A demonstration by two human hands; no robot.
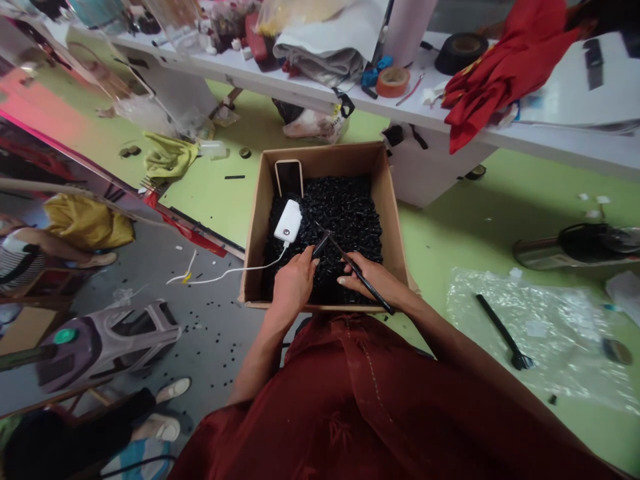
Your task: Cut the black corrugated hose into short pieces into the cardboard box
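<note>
Fingers: right (373, 275) grips black stick (357, 272) | tip up-left | left (295, 280) pinches small piece (321, 245)

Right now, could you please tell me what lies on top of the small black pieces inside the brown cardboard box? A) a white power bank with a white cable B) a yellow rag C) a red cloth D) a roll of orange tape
A: the white power bank rests on the small black pieces at the left of the brown cardboard box, and its white cable trails out over the box's left wall.
</note>
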